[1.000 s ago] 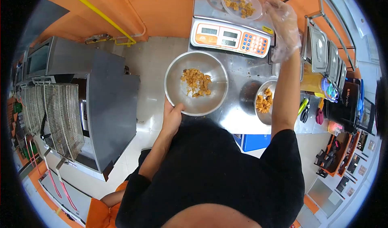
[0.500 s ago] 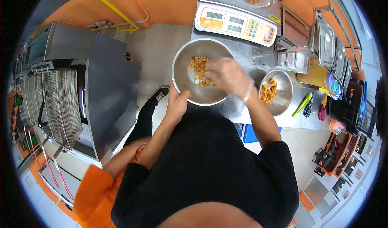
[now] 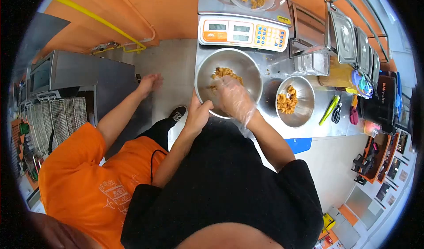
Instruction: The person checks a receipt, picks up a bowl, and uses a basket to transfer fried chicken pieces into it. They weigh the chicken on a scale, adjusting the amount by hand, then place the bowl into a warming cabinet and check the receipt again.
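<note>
A large steel mixing bowl stands tilted at the table's near left edge, with golden-brown fried food pieces inside. My left hand grips its near left rim, thumb over the edge. In a clear plastic glove, my right hand reaches into the bowl, its fingers curled down among the pieces; the fingertips are partly hidden and slightly blurred. To the right sits a smaller steel bowl, holding more fried pieces.
Behind the bowl is a digital scale carrying a plastic dish of fried pieces. Green-handled tongs and black scissors lie at right, near lidded containers. A person in an orange shirt stands close at left, one arm extended.
My right hand has gone from the bowl's right side down into the food pieces. My left hand stays on the rim. The orange-shirted person has come farther into view, arm reaching forward.
</note>
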`<action>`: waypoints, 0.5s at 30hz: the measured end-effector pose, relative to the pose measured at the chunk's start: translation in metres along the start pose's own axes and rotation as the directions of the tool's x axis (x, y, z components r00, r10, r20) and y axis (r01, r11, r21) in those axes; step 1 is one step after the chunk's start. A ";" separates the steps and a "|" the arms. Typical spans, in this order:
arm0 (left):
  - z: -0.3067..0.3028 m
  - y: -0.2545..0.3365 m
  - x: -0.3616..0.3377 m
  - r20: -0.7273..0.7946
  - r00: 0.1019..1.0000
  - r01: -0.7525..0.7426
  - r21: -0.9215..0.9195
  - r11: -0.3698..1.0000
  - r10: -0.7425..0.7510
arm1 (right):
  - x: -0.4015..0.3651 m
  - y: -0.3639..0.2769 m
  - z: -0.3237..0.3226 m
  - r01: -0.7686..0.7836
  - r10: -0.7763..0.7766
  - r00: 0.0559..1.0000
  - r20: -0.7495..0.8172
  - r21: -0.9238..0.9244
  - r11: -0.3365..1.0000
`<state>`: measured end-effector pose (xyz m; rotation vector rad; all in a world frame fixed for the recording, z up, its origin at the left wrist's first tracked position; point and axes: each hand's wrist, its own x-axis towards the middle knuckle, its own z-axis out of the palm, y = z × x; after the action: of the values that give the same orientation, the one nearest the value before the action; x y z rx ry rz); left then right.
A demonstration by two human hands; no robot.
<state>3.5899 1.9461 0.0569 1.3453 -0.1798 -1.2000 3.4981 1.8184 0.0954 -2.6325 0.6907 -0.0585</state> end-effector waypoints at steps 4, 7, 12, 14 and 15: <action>0.007 -0.001 0.005 0.037 0.998 0.041 0.091 0.995 -0.044 | -0.020 0.020 -0.010 -0.021 0.029 0.997 -0.073 0.114 0.993; 0.007 -0.005 0.005 0.039 0.998 0.039 0.063 0.997 -0.041 | -0.033 0.031 -0.015 -0.046 0.080 0.989 -0.127 0.253 0.966; 0.016 0.003 -0.001 0.014 0.995 0.101 0.052 0.994 -0.102 | -0.041 0.041 -0.021 -0.112 0.157 0.983 -0.099 0.355 0.928; 0.018 0.004 -0.002 -0.004 0.989 0.149 0.024 0.988 -0.149 | -0.043 0.043 -0.021 -0.113 0.146 0.986 -0.084 0.315 0.942; 0.015 0.001 -0.001 0.012 0.993 0.114 0.028 0.993 -0.114 | -0.043 0.044 -0.023 -0.114 0.147 0.986 -0.084 0.316 0.942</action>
<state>3.5794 1.9369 0.0623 1.3870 -0.1308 -1.3061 3.4366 1.7959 0.1016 -2.2899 0.8185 -0.2501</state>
